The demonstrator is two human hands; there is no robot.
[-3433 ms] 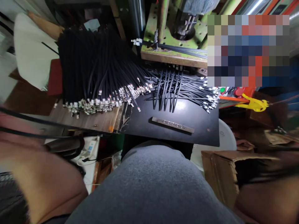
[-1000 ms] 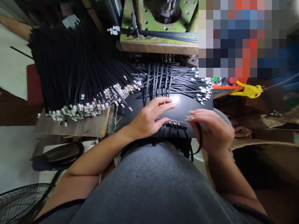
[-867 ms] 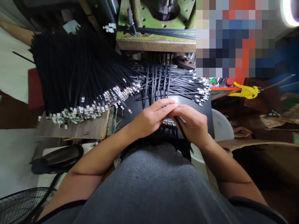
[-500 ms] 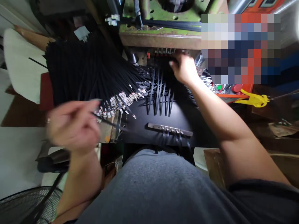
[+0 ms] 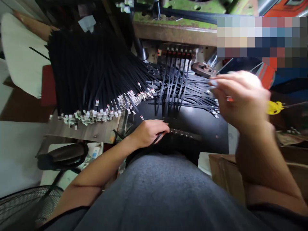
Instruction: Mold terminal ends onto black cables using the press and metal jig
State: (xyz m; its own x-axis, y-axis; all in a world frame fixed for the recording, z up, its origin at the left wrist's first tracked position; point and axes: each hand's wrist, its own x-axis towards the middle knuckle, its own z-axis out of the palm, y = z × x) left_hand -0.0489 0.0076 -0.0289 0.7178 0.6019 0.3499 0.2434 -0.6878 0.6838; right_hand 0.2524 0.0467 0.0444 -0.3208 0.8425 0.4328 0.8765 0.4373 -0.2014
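Head view: down low over the black board (image 5: 209,123), the left hand (image 5: 150,132) curls its fingers around a black cable (image 5: 157,138) at the left end of the metal bar (image 5: 185,134), seemingly to steady it there. Up on the right, the right hand (image 5: 243,98) blurs, fingertips drawn together; whether they pinch anything, I can't tell. Beyond, a row of cables (image 5: 184,85) runs under the green press (image 5: 190,17), spaced apart, presumably so none overlap. Left, the big bundle (image 5: 96,70) points its connectors nearward, likely for easy picking.
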